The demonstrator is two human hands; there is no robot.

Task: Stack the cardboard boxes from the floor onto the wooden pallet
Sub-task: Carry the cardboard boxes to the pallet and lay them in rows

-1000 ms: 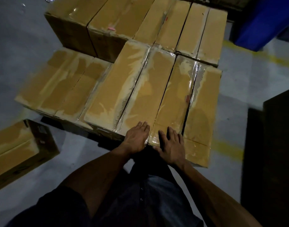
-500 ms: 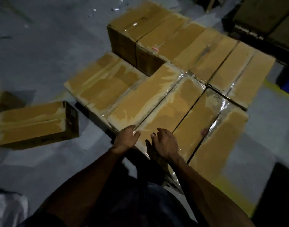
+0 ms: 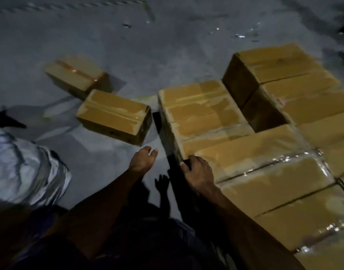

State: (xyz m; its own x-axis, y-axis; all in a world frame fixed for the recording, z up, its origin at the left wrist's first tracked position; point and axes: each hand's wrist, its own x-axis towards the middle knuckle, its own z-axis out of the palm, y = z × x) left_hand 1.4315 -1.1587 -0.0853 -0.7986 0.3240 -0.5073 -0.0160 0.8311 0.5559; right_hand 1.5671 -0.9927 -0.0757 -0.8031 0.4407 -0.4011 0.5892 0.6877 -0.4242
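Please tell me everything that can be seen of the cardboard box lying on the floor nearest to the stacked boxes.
The nearest floor box is a rectangular brown cardboard carton, closed, with glossy clear tape along its top seam. It lies flat on the grey floor, turned slightly askew, just left of the stacked boxes, with a dark gap between them. Its top and two sides show. Neither the left hand nor anything else touches it. A second floor box lies beyond it.
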